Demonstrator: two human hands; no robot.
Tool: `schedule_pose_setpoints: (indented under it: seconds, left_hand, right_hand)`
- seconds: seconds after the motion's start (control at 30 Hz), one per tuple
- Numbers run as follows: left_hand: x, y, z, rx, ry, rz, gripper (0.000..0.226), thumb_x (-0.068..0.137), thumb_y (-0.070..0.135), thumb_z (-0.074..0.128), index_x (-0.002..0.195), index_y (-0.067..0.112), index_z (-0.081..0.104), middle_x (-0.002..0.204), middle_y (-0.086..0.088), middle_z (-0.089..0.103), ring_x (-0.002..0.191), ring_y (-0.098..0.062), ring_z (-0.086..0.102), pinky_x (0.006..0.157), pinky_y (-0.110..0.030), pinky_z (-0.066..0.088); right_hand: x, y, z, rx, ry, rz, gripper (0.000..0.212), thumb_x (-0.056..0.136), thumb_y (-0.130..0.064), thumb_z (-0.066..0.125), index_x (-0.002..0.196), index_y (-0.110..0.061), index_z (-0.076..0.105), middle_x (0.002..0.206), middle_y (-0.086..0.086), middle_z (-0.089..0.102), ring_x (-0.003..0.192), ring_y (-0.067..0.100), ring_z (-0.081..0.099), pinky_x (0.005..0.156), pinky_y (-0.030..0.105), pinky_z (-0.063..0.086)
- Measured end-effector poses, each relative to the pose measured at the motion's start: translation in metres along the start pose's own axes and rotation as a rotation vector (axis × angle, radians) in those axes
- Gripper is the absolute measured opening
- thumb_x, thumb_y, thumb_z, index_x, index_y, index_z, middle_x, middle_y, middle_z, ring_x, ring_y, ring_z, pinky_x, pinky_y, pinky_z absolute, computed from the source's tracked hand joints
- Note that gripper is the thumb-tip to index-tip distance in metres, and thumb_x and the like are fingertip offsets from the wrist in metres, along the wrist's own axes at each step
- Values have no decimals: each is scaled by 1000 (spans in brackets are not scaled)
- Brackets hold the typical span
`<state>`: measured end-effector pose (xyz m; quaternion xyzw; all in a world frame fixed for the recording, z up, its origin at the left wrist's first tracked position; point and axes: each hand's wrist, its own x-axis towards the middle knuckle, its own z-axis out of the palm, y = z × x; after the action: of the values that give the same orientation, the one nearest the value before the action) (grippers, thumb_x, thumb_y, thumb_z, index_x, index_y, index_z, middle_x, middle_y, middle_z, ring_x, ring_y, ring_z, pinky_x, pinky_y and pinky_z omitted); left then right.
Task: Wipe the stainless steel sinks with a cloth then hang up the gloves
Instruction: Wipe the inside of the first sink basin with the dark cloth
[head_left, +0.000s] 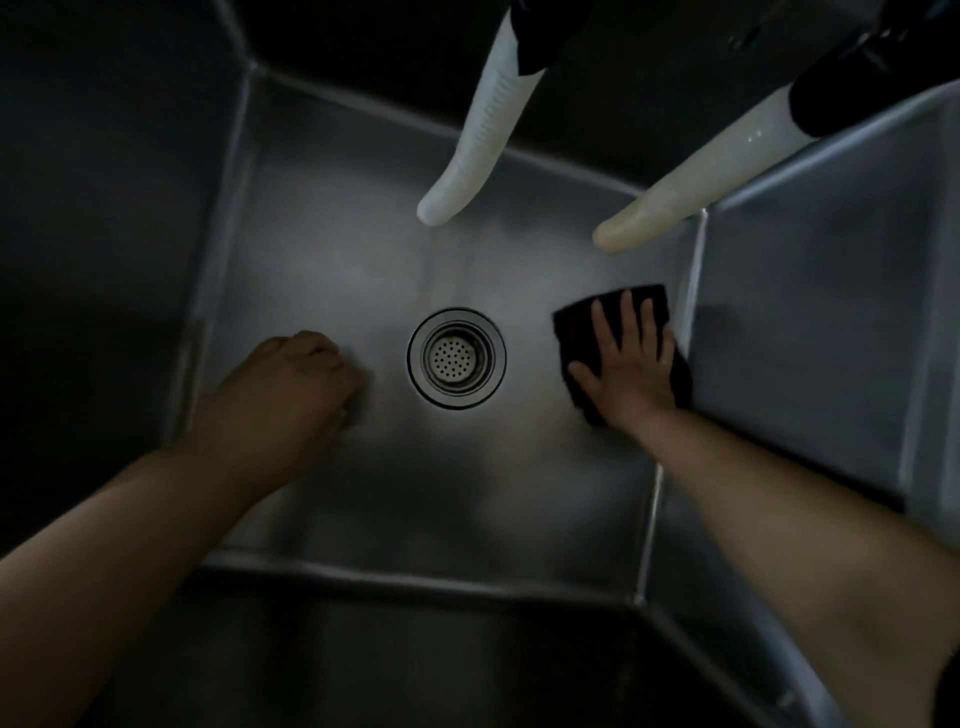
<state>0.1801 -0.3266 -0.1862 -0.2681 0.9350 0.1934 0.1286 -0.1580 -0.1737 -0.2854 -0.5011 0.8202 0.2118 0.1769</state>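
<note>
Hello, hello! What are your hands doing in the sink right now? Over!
Right hand flat, pressing dark cloth on sink floor beside right wall. Left hand curled, knuckles on floor. Drain uncovered; two white spouts overhead.

A grey stainless steel sink (322, 249) with a dull sheen holds a silver drain strainer (456, 357) dotted with small dark holes and ringed in black. A black cloth (582, 322) lies at right. Two white tapered pieces (480, 135) with black upper ends hang at the far side, the left one finely ribbed.

Left hand (291, 379) curled, knuckles down; right hand (628, 358) flat, fingers spread.
</note>
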Motion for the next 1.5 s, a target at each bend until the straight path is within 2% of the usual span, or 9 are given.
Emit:
schedule_pose_setpoints:
  seconds: [0.2,0.5,0.67,0.87,1.0,1.03,1.1,1.23,1.5]
  left_hand:
    - [11,13,12,-9,39,79,42,66,28,35,71,9,72,69,-7,67,77,-31,66,63,-38,54]
    - [-4,16,11,49,33,44,43,67,27,34,72,5,71,73,-12,68,83,-34,65,67,-43,54]
    - [-19,16,3,62,30,-8,14,67,10,67,79,4,72,81,-14,69,90,-36,63,73,-44,51]
    - [-44,10,-21,71,78,14,25,57,4,80,81,4,72,80,-15,69,83,-37,64,72,-46,52]
    - [-68,0,-35,116,122,-17,32,59,7,80,91,7,73,87,-12,70,88,-35,63,76,-44,50]
    - [-73,-3,-37,126,134,-26,32,59,7,80,91,8,72,88,-12,70,88,-35,63,77,-43,50]
    - [-81,-9,-40,139,165,-38,32,60,7,79,91,9,72,89,-11,70,88,-34,64,77,-42,50]
    - [-90,-19,-40,140,236,-50,24,69,14,66,92,10,71,90,-10,69,87,-33,63,75,-40,50]
    - [-85,-28,-42,97,171,-120,37,75,29,38,83,11,70,85,-11,69,82,-33,62,69,-38,48]
  right_hand:
    - [83,21,-40,60,96,103,73,92,-59,31,151,-28,4,159,9,-7,145,28,-14,113,45,-12]
    - [74,19,-47,124,72,119,71,96,-53,29,151,-26,-6,158,10,-14,144,30,-17,113,45,-12]
    - [4,6,-11,95,35,58,74,95,-52,32,151,-24,-7,157,13,-18,142,33,-20,112,45,-16]
    - [-90,-11,38,-39,-130,-68,80,93,-58,27,143,-21,-24,146,16,-37,133,36,-37,109,54,-18]
    - [-144,-42,45,-79,8,-349,79,83,-57,35,144,-7,27,145,36,22,140,47,-3,108,66,10]
    - [-152,-51,45,-103,23,-428,82,81,-57,39,144,-6,27,143,35,29,141,45,-6,110,63,8]
    - [-156,-72,45,-173,60,-579,96,76,-60,54,149,-10,17,143,29,33,141,44,1,109,60,8]
    - [-138,-134,25,-211,79,-854,83,71,-65,64,141,-26,42,145,17,40,132,44,36,101,63,31]
    - [-43,-224,-17,-104,161,-883,73,89,-59,42,150,-33,13,159,8,5,144,36,-5,112,54,-12]
